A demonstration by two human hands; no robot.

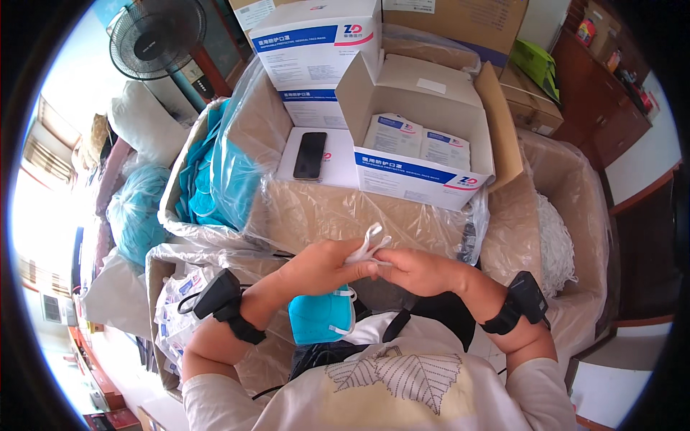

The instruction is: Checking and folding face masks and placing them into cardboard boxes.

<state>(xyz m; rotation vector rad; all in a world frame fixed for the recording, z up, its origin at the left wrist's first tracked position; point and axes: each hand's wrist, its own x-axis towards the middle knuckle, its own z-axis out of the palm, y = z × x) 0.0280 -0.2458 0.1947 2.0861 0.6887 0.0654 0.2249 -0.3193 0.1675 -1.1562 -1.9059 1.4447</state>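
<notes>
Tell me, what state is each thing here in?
Left hand: closed on white straps
Right hand: closed on them too
Teal mask: below hands; whether held, unclear
Phone: flat, screen dark
Front white box: open, holding packets
Upper white box: closed
Fan: running or not, unclear
Left carton: open, holding teal masks
Right carton: open, holding white strands

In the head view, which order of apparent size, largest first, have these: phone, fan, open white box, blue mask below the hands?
1. Open white box
2. Fan
3. Blue mask
4. Phone
</notes>
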